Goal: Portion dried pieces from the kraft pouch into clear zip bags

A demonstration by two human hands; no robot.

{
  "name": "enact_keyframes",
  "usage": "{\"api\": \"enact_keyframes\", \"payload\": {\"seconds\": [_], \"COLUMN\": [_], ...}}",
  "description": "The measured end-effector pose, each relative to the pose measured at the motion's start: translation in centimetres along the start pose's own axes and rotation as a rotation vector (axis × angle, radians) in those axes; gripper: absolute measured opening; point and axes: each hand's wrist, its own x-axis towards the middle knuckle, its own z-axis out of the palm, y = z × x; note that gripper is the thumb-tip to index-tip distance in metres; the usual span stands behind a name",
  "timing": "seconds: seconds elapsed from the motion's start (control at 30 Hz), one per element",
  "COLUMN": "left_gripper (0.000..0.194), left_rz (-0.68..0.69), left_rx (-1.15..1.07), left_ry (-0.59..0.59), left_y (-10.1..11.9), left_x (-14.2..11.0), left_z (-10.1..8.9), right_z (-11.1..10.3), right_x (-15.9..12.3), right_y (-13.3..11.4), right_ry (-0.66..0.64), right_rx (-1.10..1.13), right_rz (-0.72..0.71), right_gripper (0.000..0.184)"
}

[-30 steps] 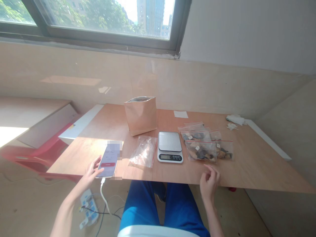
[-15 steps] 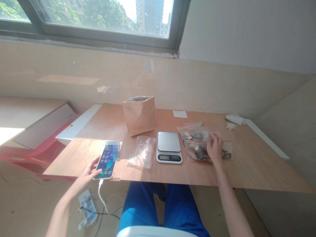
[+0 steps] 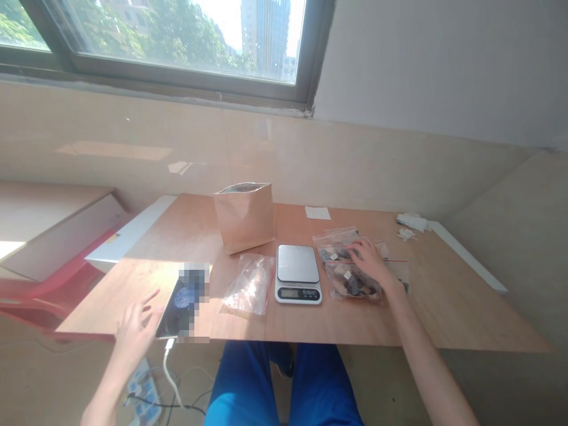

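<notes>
My left hand [image 3: 135, 325] is at the table's front left edge, fingers spread, beside the phone [image 3: 175, 310]. The phone lies on the table with a white charging cable [image 3: 168, 355] plugged into its lower end, and its screen is mostly dark. Over on the right, my right hand [image 3: 373, 260] reaches across several clear zip bags [image 3: 355, 287], fingers apart at the upper ones. Dark and brown pieces show through the plastic, and small white labels are on them. Whether the fingertips touch a bag is unclear.
A kitchen scale [image 3: 298, 272] stands mid-table. Left of it lies a clear plastic zip bag [image 3: 249, 284], and behind that an open brown paper pouch [image 3: 245, 219] stands upright. A white paper [image 3: 318, 213] and crumpled tissues [image 3: 410, 223] lie farther back. A power strip [image 3: 144, 393] is on the floor.
My left hand has let go of the phone and moved left; the screen has gone from app icons to mostly dark. My right hand has shifted left and farther back over the bags.
</notes>
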Motion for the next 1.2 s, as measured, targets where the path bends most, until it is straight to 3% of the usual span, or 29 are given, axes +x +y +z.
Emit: {"api": "enact_keyframes", "payload": {"seconds": [0.07, 0.17, 0.33, 0.47, 0.53, 0.6, 0.7, 0.83, 1.07, 1.2], "left_gripper": [0.047, 0.041, 0.036, 0.031, 0.029, 0.028, 0.028, 0.03, 0.027, 0.029], "left_rz": [-0.012, 0.001, 0.097, 0.175, 0.229, 0.27, 0.297, 0.254, 0.257, 0.317], "left_rx": [-0.072, -0.17, -0.4, -0.645, -0.781, -0.86, -0.878, -0.854, -0.794, -0.728], "left_ry": [0.066, 0.04, -0.246, -0.515, -0.629, -0.702, -0.666, -0.496, -0.436, -0.458], "left_y": [1.8, 4.3, 7.5, 11.5, 14.0, 16.3, 18.2, 18.1, 16.6, 16.8], "left_x": [-1.3, -3.3, -6.3, -9.1, -10.2, -10.6, -10.1, -8.7, -7.2, -6.9], "left_z": [0.0, 0.7, 3.7, 6.9, 8.4, 9.6, 10.5, 10.8, 10.9, 11.0], "right_z": [-0.2, -0.4, -3.6, -7.5, -8.2, -7.6, -5.1, -1.9, -0.6, -0.4], "right_x": [-0.7, -1.8, -2.8, -4.1, -4.7, -5.3, -6.0, -6.7, -7.0, -7.1], "right_y": [-1.0, -1.8, -3.5, -8.9, -12.4, -15.7, -19.3, -21.9, -22.4, -22.1], "right_ry": [-0.094, -0.227, -0.261, -0.178, -0.097, -0.027, -0.033, -0.015, -0.118, -0.079], "right_rx": [-0.041, -0.061, -0.007, 0.18, 0.275, 0.403, 0.661, 0.958, 1.118, 1.092], "right_rz": [-0.011, -0.004, 0.132, 0.178, 0.198, 0.214, 0.223, 0.21, 0.128, 0.165], "right_gripper": [0.019, 0.012, 0.009, 0.017, 0.018, 0.018, 0.021, 0.03, 0.027, 0.026]}}
